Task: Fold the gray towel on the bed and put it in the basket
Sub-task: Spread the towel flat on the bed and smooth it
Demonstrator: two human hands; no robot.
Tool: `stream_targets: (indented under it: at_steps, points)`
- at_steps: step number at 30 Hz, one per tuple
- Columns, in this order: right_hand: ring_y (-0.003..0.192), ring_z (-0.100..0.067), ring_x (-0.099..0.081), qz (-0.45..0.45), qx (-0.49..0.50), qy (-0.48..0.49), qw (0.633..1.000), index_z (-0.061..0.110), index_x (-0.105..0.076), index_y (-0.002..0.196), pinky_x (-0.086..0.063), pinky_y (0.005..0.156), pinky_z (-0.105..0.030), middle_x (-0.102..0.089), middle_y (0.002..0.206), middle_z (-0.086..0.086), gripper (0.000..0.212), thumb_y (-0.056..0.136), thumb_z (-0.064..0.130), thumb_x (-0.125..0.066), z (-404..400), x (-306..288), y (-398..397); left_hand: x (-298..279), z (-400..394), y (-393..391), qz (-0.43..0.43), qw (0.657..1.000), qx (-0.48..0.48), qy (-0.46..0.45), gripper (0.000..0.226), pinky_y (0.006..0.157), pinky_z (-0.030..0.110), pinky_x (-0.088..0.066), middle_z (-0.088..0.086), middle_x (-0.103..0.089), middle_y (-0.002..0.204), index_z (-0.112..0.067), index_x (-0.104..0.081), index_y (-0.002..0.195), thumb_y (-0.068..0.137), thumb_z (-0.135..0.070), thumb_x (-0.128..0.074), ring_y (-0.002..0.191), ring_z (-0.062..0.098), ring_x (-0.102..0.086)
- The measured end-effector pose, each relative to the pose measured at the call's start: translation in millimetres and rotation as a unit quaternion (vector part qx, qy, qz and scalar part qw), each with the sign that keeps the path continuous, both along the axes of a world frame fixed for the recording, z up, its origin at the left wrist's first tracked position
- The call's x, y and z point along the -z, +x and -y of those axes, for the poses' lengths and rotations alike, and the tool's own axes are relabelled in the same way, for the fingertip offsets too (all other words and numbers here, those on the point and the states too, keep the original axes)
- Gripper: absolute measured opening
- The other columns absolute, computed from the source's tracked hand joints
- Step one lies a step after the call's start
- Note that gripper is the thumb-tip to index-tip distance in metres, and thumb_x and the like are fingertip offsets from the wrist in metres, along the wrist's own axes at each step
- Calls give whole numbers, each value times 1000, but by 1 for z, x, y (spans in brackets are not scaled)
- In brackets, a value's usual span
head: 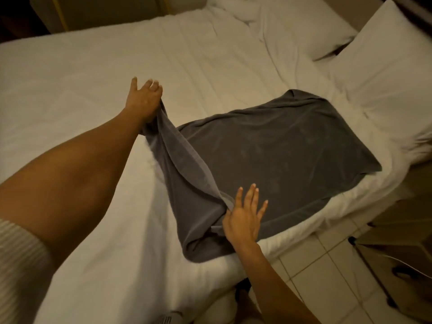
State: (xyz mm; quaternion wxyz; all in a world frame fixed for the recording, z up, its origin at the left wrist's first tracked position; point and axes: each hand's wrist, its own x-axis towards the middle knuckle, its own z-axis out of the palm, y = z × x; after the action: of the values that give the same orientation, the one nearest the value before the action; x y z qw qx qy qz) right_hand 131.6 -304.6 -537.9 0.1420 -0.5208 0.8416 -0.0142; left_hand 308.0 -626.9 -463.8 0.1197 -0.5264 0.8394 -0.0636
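Note:
The gray towel [280,155] lies spread over the right side of the white bed [93,90], near the bed's edge. My left hand [143,100] pinches the towel's far left corner and lifts it off the sheet, so the left edge hangs in a fold. My right hand [244,218] pinches the near left corner between thumb and palm, its other fingers stretched out straight over the cloth. No basket is in view.
White pillows [385,73] and a bunched duvet [236,8] lie at the head of the bed on the right. A tiled floor [332,277] runs along the bed's near right side, with a piece of furniture [402,242] on it.

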Motion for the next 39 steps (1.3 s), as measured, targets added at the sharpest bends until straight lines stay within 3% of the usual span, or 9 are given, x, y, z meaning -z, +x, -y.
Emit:
stream_targets:
  at_steps: [6,8,11,17,23,28,31,35,39]
  points:
    - [144,-31,16,-7,-25,31,999,10,-2,150,22,109,-51,15,156,-18,73,93,33,-41,-10,1,-120,7,3,-99,-4,999,-52,17,56,118,55,-3,13,-21,157,-4,-25,147,96,-14,-45,148,25,-14]
    - [145,-32,10,-21,-33,33,999,8,-8,150,24,106,-49,10,157,-19,75,90,33,-47,-13,3,-161,14,2,-134,-8,998,-62,22,54,118,56,-4,14,-23,157,-4,-26,146,96,-13,-44,148,26,-14]
    - [145,-36,-6,-28,-19,61,998,6,-25,147,14,110,-52,-7,156,-22,76,83,30,-57,-19,2,-210,20,0,-178,-13,997,-71,23,54,118,56,-4,14,-24,156,-3,-26,146,96,-11,-43,148,26,-14]
    - [144,-37,-13,-10,12,75,997,4,-30,145,1,111,-57,-14,155,-24,78,79,30,-63,-26,2,-279,14,3,-268,10,1000,-28,6,56,118,56,-3,14,-23,156,-5,-26,146,96,-17,-47,148,27,-13]
    - [142,-40,-19,-23,34,69,997,3,-36,142,-8,111,-61,-19,153,-27,73,75,27,-50,-21,7,-337,15,13,-352,-6,1000,1,11,57,117,56,-3,13,-24,156,-5,-27,146,96,-18,-49,148,27,-13]
    - [138,-41,-29,-44,17,63,997,1,-43,138,-18,108,-62,-28,150,-27,71,72,28,-51,-6,16,-387,27,31,-408,-15,1000,8,18,59,117,56,-4,12,-23,157,-5,-26,147,94,-14,-51,148,26,-13]
    - [141,-40,-21,-49,21,90,995,4,-35,143,-12,110,-60,-21,153,-25,74,78,29,-62,12,22,-422,41,48,-445,-19,1000,5,21,61,118,56,-3,12,-23,157,-6,-25,147,94,-15,-52,148,26,-12]
    - [144,-33,13,-51,-1,147,988,11,3,150,8,113,-55,16,156,-19,81,92,41,-45,33,31,-470,61,73,-494,-19,999,-5,33,58,118,55,-3,12,-24,156,-5,-26,146,95,-15,-50,148,26,-12]
    - [144,-33,14,-30,18,156,987,11,3,150,8,113,-54,17,156,-18,83,91,41,-47,48,37,-513,81,94,-537,-7,999,-7,45,56,118,55,-2,12,-24,156,-6,-27,146,96,-18,-49,148,26,-12]
